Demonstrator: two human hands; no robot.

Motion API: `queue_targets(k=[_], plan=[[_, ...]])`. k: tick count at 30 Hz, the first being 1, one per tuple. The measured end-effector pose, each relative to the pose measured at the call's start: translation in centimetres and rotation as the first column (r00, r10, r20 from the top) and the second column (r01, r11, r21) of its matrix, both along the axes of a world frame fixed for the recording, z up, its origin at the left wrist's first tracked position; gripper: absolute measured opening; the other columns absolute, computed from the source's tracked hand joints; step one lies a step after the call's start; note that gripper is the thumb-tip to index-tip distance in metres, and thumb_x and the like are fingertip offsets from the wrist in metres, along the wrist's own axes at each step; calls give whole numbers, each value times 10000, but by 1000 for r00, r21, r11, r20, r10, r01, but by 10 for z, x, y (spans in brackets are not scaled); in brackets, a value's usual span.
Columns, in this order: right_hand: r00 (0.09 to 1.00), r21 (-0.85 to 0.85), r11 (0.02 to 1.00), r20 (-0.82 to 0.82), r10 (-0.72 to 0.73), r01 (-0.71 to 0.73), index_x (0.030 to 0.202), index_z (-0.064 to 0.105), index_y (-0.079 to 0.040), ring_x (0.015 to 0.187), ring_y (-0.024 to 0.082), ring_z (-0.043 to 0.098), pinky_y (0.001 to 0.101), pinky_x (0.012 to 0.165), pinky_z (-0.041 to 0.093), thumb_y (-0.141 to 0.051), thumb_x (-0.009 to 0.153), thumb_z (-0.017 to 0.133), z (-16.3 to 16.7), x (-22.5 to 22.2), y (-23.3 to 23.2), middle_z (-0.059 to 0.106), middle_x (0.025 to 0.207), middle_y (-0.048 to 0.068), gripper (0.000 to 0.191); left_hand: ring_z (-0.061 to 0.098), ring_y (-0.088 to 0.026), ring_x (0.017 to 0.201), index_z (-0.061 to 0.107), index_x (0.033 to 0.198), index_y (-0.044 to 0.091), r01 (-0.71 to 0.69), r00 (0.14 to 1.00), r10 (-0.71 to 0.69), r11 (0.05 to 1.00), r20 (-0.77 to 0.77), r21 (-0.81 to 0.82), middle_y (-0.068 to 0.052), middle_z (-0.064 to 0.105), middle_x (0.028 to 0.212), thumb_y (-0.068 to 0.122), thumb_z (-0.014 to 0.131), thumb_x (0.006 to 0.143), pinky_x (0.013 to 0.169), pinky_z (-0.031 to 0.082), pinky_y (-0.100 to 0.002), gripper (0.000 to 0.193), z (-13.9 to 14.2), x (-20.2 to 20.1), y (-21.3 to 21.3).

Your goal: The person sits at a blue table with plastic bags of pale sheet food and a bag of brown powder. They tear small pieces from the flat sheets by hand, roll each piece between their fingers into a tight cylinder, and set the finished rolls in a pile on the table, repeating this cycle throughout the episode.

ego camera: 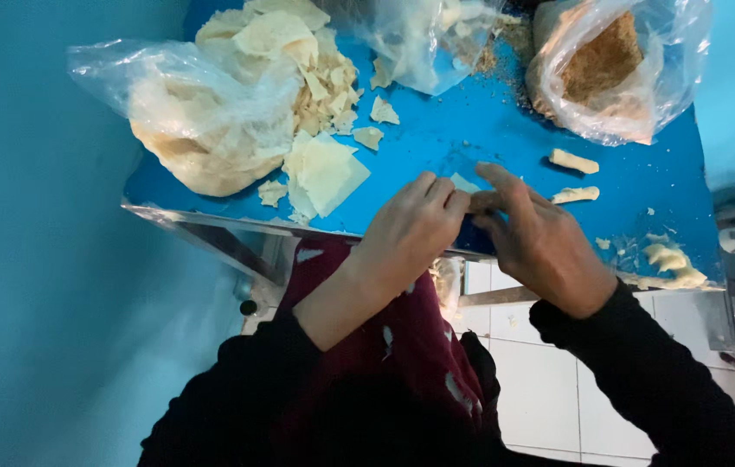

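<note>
My left hand (410, 229) and my right hand (540, 242) meet at the near edge of a blue table (488, 130). Their fingertips pinch a small pale wrapper sheet (464, 183) between them, most of it hidden by the fingers. Two finished pale rolls (573, 161) lie just right of my right hand. A stack of loose square wrapper sheets (326, 173) lies left of my left hand.
A clear bag of pale wrappers (203, 121) sits at the table's left. A bag of brown crumbly filling (609, 69) stands at the back right, another clear bag (428, 39) at the back centre. Dough scraps (674, 264) lie at the right edge. White floor tiles show below.
</note>
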State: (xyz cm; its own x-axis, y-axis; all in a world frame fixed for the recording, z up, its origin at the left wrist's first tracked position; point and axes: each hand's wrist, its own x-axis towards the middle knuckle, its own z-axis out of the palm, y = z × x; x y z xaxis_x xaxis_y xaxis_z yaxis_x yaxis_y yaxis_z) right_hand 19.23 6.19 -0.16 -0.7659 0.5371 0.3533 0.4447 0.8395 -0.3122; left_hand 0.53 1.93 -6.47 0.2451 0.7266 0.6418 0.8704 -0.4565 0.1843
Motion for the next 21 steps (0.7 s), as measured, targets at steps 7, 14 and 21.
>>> queue_targets(k=[7,14,21], plan=[[998,-375,926,26,56,-42,1410,417,-52,887,239,748,392,785,611,63,893,688,22,-14,45,734,954,116,595,700,-351,856,729,810,65,181,945,-61,916,322,-358,-161,715,833,26,701,784,758,562,-465,54,20,-16,43],[1000,-279,960,-26,-6,-1,1388,424,-51,932,272,742,392,788,589,98,907,633,11,-10,33,724,987,121,545,725,-362,781,659,966,16,159,934,-20,918,357,-364,-176,727,796,94,715,891,651,562,-454,122,26,-18,34],[997,-23,1000,-77,12,-14,1353,422,-3,1033,346,710,420,829,573,63,906,678,5,-9,10,704,1071,182,519,636,-220,891,648,941,40,-79,974,85,996,-209,39,-74,633,871,69,695,807,769,560,-309,146,16,4,-1]])
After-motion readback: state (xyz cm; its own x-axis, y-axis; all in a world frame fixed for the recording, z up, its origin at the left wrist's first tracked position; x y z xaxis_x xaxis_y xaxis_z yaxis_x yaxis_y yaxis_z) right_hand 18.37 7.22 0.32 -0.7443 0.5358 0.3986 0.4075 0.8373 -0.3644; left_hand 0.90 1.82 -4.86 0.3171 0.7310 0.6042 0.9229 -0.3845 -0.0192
